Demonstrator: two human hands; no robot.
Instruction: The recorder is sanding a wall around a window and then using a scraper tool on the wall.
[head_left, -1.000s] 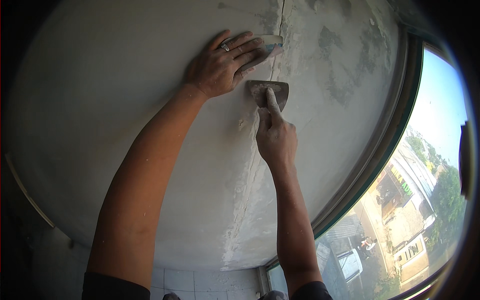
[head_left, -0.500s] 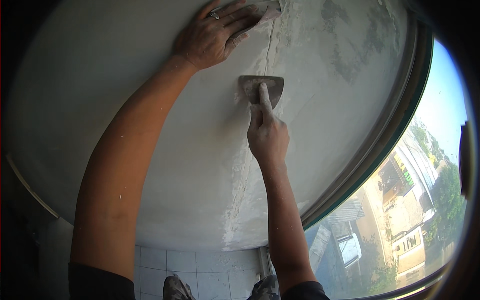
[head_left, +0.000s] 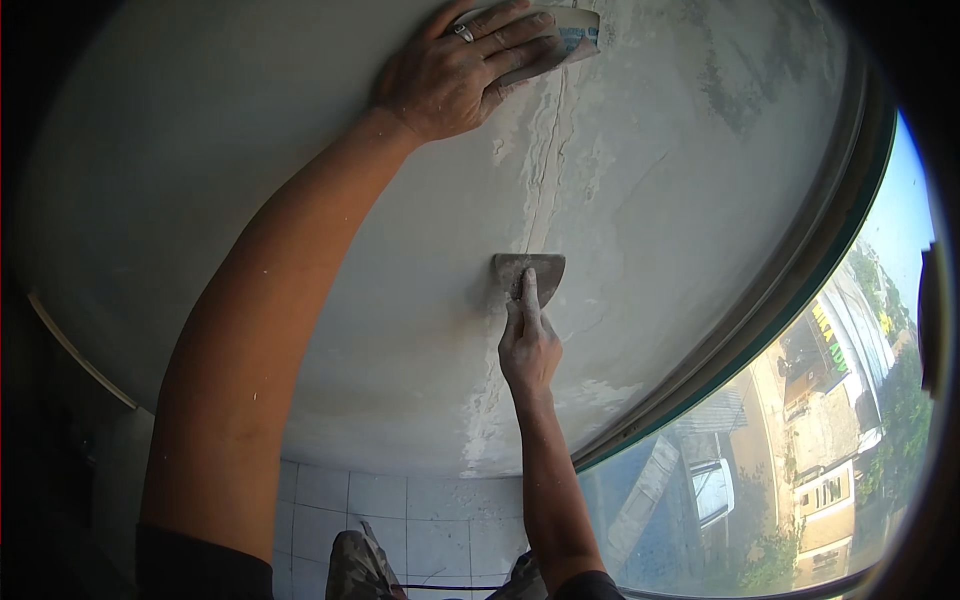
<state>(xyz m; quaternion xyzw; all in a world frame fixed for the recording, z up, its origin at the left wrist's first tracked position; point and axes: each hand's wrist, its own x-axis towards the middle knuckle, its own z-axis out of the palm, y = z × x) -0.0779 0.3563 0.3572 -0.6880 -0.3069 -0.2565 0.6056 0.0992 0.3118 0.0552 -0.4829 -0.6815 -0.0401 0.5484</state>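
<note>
A cracked seam (head_left: 546,190) with flaking white filler runs down the grey plastered wall (head_left: 390,320). Over its middle stretch, my right hand (head_left: 530,350) grips a putty knife (head_left: 545,277), index finger laid along the blade, whose wide edge points up the wall. The handle is hidden in my palm. High on the wall, my left hand (head_left: 450,75) presses a sheet of sandpaper (head_left: 570,38) against the surface beside the seam. Its fingers lie stretched over the sheet, and one edge of the sheet curls away from the wall.
A window (head_left: 780,450) in a dark curved-looking frame (head_left: 740,345) borders the wall on the right, with buildings and trees outside. Below lies a tiled floor (head_left: 430,500) sprinkled with white debris. My knees in camouflage trousers (head_left: 355,565) show at the bottom.
My right hand has moved the putty knife down along the seam. My left hand has shifted slightly right and down with the sandpaper, more of which now shows.
</note>
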